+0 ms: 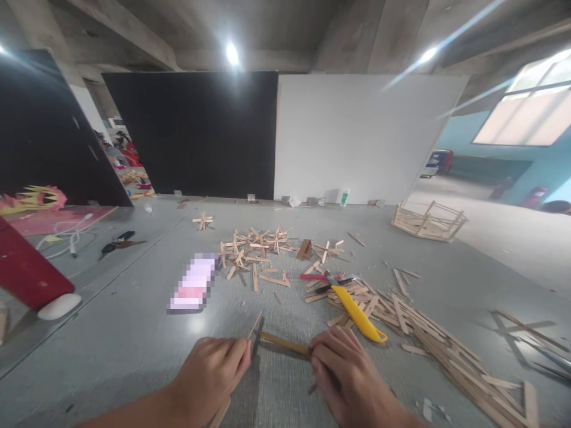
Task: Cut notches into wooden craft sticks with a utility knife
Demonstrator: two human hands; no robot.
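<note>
Near the front of the grey table, my left hand (pixel 218 362) is closed around a thin wooden craft stick (pixel 256 323), whose tip sticks out past the fingers. To its right, my right hand (pixel 345 371) grips a narrow yellowish-brown flat strip (pixel 283 342) that points left toward the stick. I cannot tell exactly what the strip is; its right end is hidden in the fingers. The stick and the strip look close together but apart. Just beyond my right hand, a yellow-handled saw knife (pixel 359 315) lies on a pile of craft sticks (pixel 414 333).
Short stick pieces (pixel 250 246) are scattered mid-table. A phone (pixel 194 284) lies left of them, with a red bottle (pixel 27 267) farther left. A stick frame (pixel 428 223) stands at the back right. Black and white panels (pixel 348 137) rise behind the table.
</note>
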